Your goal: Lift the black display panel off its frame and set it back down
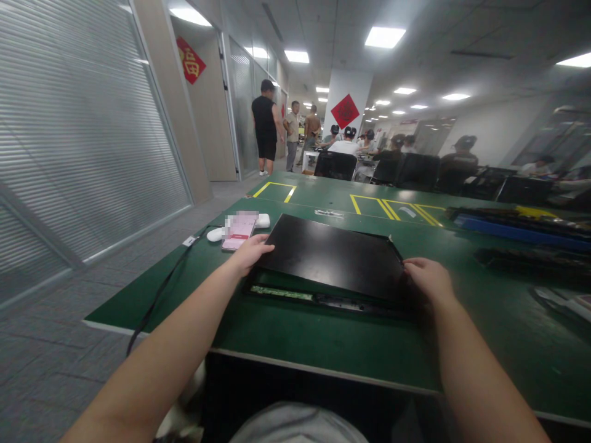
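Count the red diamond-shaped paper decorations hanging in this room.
2. One red diamond-shaped paper decoration hangs on the beige left wall panel; the other hangs on the white central pillar. Others may be hidden.

You're in an open-plan office used as an assembly workshop: long green work table [323, 338] marked with yellow tape boxes [369, 205], ceiling panel lights [385, 37], glass partitions with blinds [78, 135] on your left, seated workers [344, 144] at benches behind, people standing [265, 126] in the aisle.
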The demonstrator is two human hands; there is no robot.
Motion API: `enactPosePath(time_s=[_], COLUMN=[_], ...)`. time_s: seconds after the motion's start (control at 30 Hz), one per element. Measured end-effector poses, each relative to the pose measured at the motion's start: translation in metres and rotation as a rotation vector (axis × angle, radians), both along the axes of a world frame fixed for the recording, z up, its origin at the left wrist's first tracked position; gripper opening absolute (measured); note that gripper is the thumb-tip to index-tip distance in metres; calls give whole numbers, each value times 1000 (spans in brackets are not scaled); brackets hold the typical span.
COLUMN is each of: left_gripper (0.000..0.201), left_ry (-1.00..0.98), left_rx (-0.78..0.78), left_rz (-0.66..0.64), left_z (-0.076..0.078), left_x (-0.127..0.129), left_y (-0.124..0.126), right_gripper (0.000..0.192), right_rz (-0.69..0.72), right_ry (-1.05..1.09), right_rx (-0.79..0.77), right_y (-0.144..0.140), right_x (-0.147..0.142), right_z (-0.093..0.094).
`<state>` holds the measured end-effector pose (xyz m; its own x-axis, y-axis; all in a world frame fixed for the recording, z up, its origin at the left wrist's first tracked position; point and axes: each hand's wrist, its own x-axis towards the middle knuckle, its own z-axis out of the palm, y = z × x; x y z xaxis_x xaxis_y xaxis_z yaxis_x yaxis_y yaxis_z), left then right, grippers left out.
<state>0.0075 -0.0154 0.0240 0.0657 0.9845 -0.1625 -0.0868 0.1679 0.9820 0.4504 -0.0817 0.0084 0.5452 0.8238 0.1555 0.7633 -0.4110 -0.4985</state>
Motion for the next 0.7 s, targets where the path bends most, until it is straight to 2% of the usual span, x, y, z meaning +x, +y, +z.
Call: enactPosePath(time_s=[0.7], left_gripper=[36], left_ry=[10], left_rx=[3], left_rz=[2], left_z=[-2], left_x=[0], left_y=[1], right_gripper=[34], right_rz=[8], right_ry=[-59], right_rx=[-14], right_y=[-2], right_x=[-3], right_z=[2])
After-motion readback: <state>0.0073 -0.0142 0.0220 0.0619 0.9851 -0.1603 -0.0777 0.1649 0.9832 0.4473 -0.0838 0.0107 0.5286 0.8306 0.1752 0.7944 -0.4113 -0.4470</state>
